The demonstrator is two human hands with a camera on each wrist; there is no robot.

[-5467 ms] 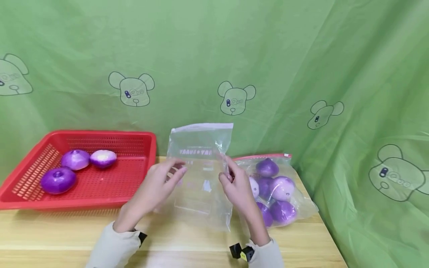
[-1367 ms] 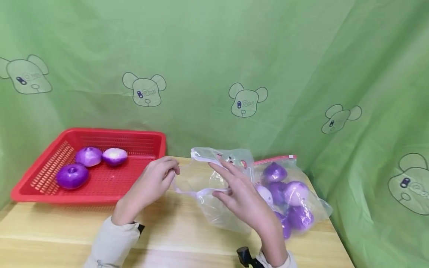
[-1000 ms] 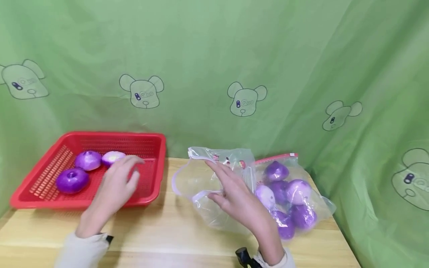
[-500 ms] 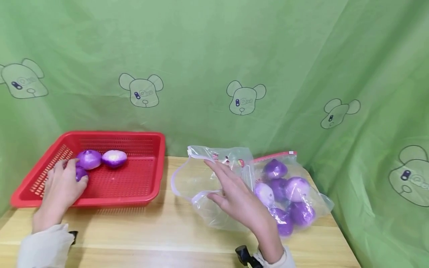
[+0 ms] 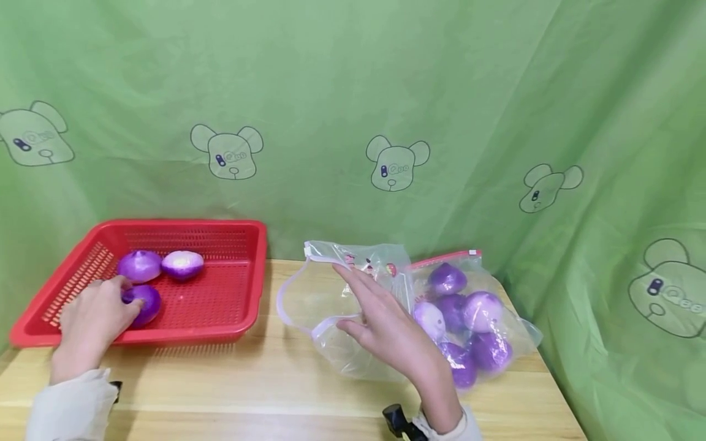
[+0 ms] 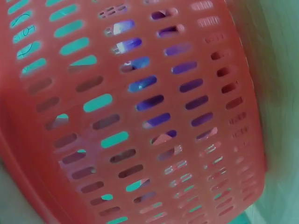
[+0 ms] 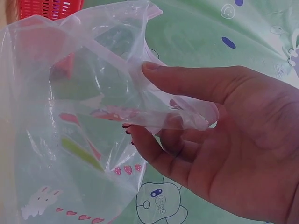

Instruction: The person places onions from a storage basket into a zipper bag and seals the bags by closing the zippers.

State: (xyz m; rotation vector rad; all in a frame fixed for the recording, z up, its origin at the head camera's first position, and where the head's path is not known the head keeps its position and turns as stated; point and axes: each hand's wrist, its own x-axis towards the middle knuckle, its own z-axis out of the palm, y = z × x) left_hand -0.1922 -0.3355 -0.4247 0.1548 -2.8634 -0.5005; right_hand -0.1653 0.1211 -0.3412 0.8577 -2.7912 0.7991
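In the head view, my left hand (image 5: pixel 96 315) reaches into the red basket (image 5: pixel 220 334), thumb and fingers gripping the near purple onion (image 5: pixel 146 304). Two more onions lie just behind: a purple one (image 5: pixel 140 266) and a paler one (image 5: pixel 183 264). A clear zip bag (image 5: pixel 353 355) lies with its mouth facing the basket. Thumb and fingers of my right hand (image 5: pixel 394 327) are spread at the mouth, keeping its edges apart. In the right wrist view, the right thumb (image 7: pixel 187 84) stands apart from the fingers, with bag film between. Basket slots (image 6: pixel 149 102) fill the left wrist view, onion purple showing through.
Beside the open bag, on the right, lies a red-zipped clear bag (image 5: pixel 444 260) with several purple onions inside. Everything stands on a wooden table (image 5: pixel 248 392). A green curtain (image 5: pixel 309 92) hangs close behind and along the right side.
The bag's mouth, earlier flat, has been spread apart. My left hand has left the bag, moved left into the basket and gripped the near onion, which has shifted right. My right hand stays at the mouth.
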